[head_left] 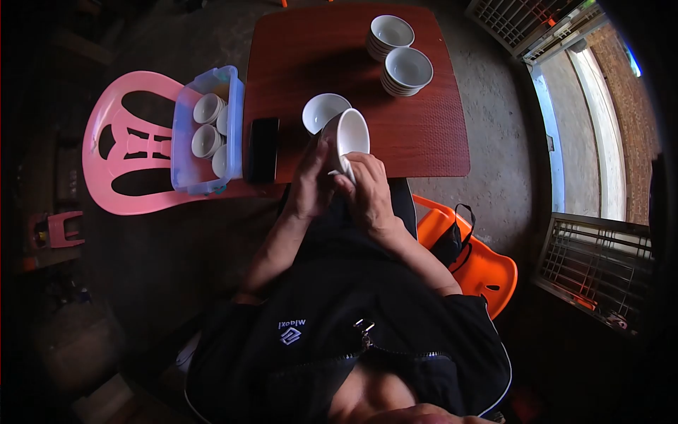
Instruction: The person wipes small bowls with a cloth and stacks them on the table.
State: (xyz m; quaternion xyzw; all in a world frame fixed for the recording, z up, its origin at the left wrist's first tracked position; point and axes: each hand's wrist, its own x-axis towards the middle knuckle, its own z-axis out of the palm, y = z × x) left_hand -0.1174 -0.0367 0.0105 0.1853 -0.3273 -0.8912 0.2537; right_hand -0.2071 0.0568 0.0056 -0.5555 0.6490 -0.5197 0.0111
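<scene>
A white bowl [354, 130] is tilted on its side just beyond the near table edge. My left hand [309, 182] is closed around its outer left side, with part of the fingers in shadow. At the lower rim, my right hand [369, 189] pinches a small white cloth or tissue [346, 168] against the bowl. Behind it on the table sits another white bowl [323, 110], partly covered by the held one. Farther off stand two stacks of white bowls, a back stack [391, 32] and a nearer stack [409, 68].
The brown table [304, 56] has a black phone [263, 150] at its left edge. Beside it, a clear blue plastic bin [182, 141] with several small white cups [207, 141] rests on a pink chair [106, 177]. An orange stool [494, 265] with a black bag [448, 247] is on my right.
</scene>
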